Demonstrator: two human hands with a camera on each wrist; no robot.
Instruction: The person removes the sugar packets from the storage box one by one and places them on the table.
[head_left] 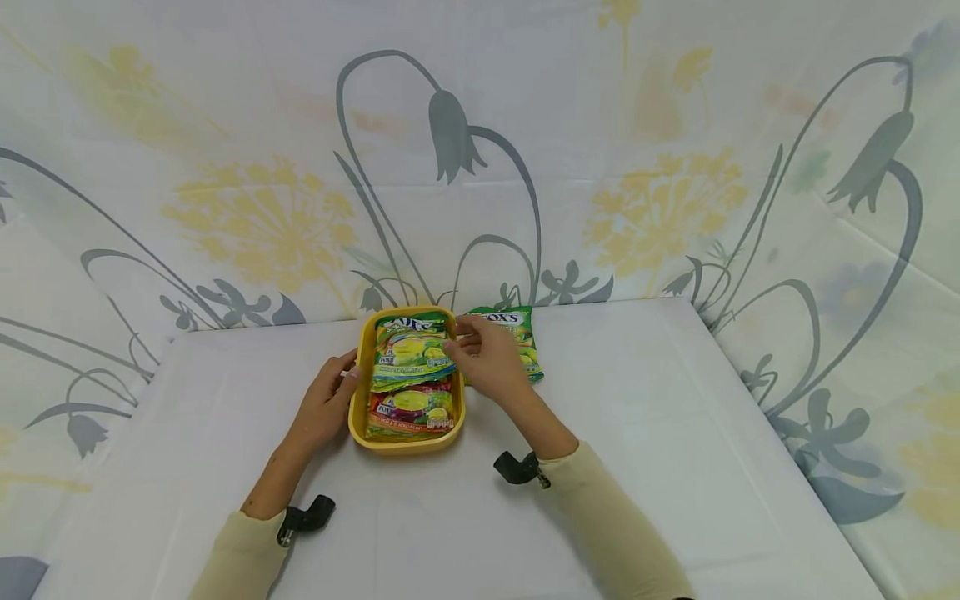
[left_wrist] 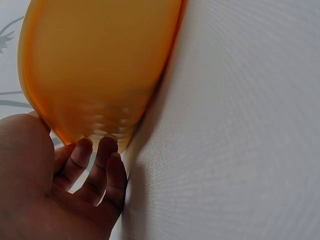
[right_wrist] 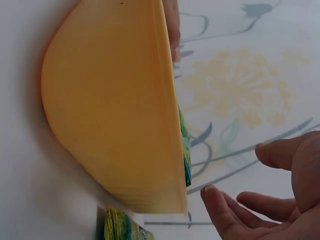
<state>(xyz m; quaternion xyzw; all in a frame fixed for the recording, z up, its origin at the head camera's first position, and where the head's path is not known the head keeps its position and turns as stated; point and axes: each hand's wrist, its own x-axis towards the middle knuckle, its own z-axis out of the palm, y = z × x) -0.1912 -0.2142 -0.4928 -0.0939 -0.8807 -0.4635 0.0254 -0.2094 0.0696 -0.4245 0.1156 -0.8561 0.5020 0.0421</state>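
Observation:
A yellow plastic basket (head_left: 408, 448) stands on the table and holds candy packets: a green one (head_left: 411, 352) in its far part and a red one (head_left: 405, 408) nearer. My left hand (head_left: 322, 408) grips the basket's left wall, its fingertips against the outside and the thumb at the rim. Over the right rim is my right hand (head_left: 491, 358), beside the green packet. In the right wrist view its fingers (right_wrist: 220, 212) are loosely bent and apart, with nothing between them. Another green packet (head_left: 531, 354), marked FOX'S, lies right of the basket, partly hidden by that hand.
The white-covered table (head_left: 645, 417) meets a floral cloth backdrop (head_left: 525, 83) just behind the basket. More of this cloth hangs at both sides. Each wrist wears a small black camera, the left one (head_left: 309, 515) and the right one (head_left: 517, 468).

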